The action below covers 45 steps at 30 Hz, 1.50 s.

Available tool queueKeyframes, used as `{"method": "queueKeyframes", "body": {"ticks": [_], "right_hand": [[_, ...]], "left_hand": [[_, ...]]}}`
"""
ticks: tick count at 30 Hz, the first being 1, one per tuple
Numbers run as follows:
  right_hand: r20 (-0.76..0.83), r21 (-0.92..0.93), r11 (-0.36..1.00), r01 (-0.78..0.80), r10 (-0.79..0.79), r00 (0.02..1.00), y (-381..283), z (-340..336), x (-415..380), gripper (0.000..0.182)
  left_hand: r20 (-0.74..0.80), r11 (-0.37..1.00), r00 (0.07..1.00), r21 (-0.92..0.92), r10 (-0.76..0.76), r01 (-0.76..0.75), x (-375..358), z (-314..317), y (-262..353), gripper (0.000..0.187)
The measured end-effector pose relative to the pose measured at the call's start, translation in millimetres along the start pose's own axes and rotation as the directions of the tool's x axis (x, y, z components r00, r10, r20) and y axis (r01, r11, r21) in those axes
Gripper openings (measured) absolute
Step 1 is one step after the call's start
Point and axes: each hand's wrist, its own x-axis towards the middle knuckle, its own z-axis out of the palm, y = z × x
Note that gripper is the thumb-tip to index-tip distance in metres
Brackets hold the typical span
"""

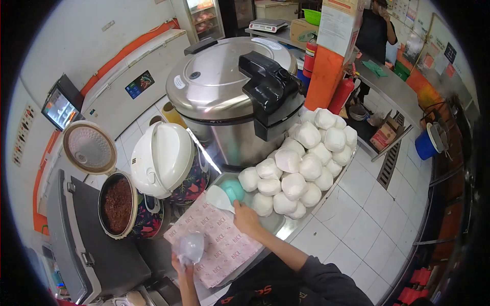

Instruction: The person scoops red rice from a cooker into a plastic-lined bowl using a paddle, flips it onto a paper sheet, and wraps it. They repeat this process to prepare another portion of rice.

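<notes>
My right hand (246,219) is closed round the handle of a white rice paddle (219,198), whose blade lies by a turquoise cup (234,190) in a metal tray. Fingers of my left hand (178,263) are wrapped round a clear plastic bag (192,247), above a stack of pink printed paper (209,229). Many round white wrapped bundles (293,186) are piled to the right of the cup. Behind them stands a large steel rice cooker (224,102) with its lid down.
At left, an open flowered pot (118,204) holds dark red-brown food, beside a closed white-lidded cooker (163,158). A grey cooler box (109,239) stands at lower left. An orange pillar (326,76) rises behind, with a person (374,33) beyond it.
</notes>
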Motion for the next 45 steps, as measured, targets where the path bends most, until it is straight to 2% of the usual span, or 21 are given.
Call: {"method": "queueKeyframes", "body": {"ticks": [2,4,8,9,11,13,14,15,16,18,20,21,23,26,29,32,35,36,39,43,45], "right_hand": [[-0.066,0.009,1.0,0.004,-0.003,0.998,-6.0,-1.9,-0.4,0.036],[-0.149,0.044,0.994,0.099,-0.091,0.985,-16.8,-14.0,-9.1,0.029],[-0.157,0.335,0.912,0.236,-0.193,0.969,-27.6,-51.6,-28.8,0.031],[-0.015,0.419,0.9,0.12,-0.126,0.992,-27.8,-72.4,-34.2,0.036],[-0.239,0.437,0.862,0.257,-0.164,0.957,-26.1,-135.5,-36.1,0.042],[-0.466,0.358,0.864,0.354,-0.163,0.87,12.4,-190.3,-21.3,0.053],[-0.482,0.466,0.846,0.26,-0.004,0.876,21.7,-228.4,-2.8,0.047],[-0.485,0.58,0.794,0.18,0.16,0.86,31.0,-266.5,15.7,0.041],[-0.476,0.687,0.716,0.124,0.315,0.821,40.3,-304.7,34.1,0.036],[-0.524,0.684,0.627,0.373,0.067,0.849,79.4,-365.5,105.0,0.022],[-0.386,0.749,0.585,0.311,0.004,0.922,128.5,-402.3,183.0,0.015],[-0.329,0.693,0.681,0.236,0.007,0.944,152.3,-412.3,222.3,0.014],[-0.277,0.56,0.81,0.175,-0.017,0.961,204.3,-402.2,297.8,0.013],[-0.073,0.489,0.867,-0.095,0.149,0.986,258.1,-353.0,389.2,0.012],[0.018,0.41,0.892,-0.192,0.203,0.979,274.3,-300.8,450.8,0.027],[-0.1,0.008,0.993,-0.115,0.115,0.988,291.9,-246.6,498.2,0.043],[0.095,-0.082,0.956,-0.282,0.289,0.952,272.2,-240.3,504.8,0.051],[0.183,-0.094,0.952,-0.292,0.305,0.935,272.8,-235.3,508.4,0.057],[0.363,-0.121,0.941,-0.315,0.338,0.869,284.2,-228.3,515.2,0.076],[0.417,0.047,0.94,-0.339,0.29,0.862,304.2,-213.4,523.5,0.074],[0.493,-0.04,0.94,-0.338,0.313,0.811,303.3,-203.9,522.7,0.071]], "left_hand": [[-0.031,0.956,0.99,-0.267,-0.134,0.121,-22.5,11.3,-4.0,0.046],[-0.017,0.795,0.947,-0.549,-0.32,0.259,-34.5,22.5,-2.7,0.052],[-0.133,0.714,0.882,-0.646,-0.452,0.269,-46.4,21.8,-24.3,0.055],[0.014,0.703,0.908,-0.628,-0.419,0.334,-49.4,33.2,-23.0,0.054],[0.214,0.594,0.908,-0.698,-0.359,0.399,-49.9,66.4,-21.6,0.055],[0.21,0.683,0.918,-0.617,-0.336,0.391,-42.9,90.3,-26.6,0.056],[0.208,0.724,0.923,-0.573,-0.324,0.383,-39.5,102.4,-29.0,0.057],[0.152,0.91,0.958,-0.303,-0.245,0.281,-35.3,100.2,-39.7,0.058],[0.111,0.984,0.979,-0.035,-0.171,0.176,-28.9,107.6,-45.6,0.059],[0.026,0.84,0.999,0.543,-0.019,0.002,-16.5,122.0,-57.6,0.062],[-0.145,0.974,0.964,0.015,-0.221,0.225,-3.2,158.3,-56.7,0.066],[-0.126,0.957,0.985,0.251,-0.116,0.144,8.4,149.8,-67.8,0.063],[-0.013,0.746,0.997,0.665,0.071,-0.044,27.8,117.3,-93.3,0.055],[-0.157,0.998,0.986,0.006,-0.057,0.059,23.1,168.2,-81.6,0.057],[-0.19,0.756,0.955,-0.653,-0.228,0.05,14.4,213.7,-54.2,0.059],[-0.187,0.706,0.949,-0.707,-0.253,0.048,4.0,206.8,-55.0,0.054],[-0.543,0.866,0.827,-0.474,-0.144,-0.16,-1.1,236.6,-48.2,0.052],[-0.437,0.826,0.887,-0.549,-0.152,-0.129,-5.4,232.8,-47.8,0.051],[-0.421,0.822,0.893,-0.557,-0.156,-0.119,-13.0,230.4,-45.9,0.052],[-0.453,0.818,0.878,-0.557,-0.152,-0.145,-22.4,224.8,-48.3,0.053],[-0.448,0.809,0.88,-0.569,-0.157,-0.146,-25.8,221.1,-49.6,0.053]]}}
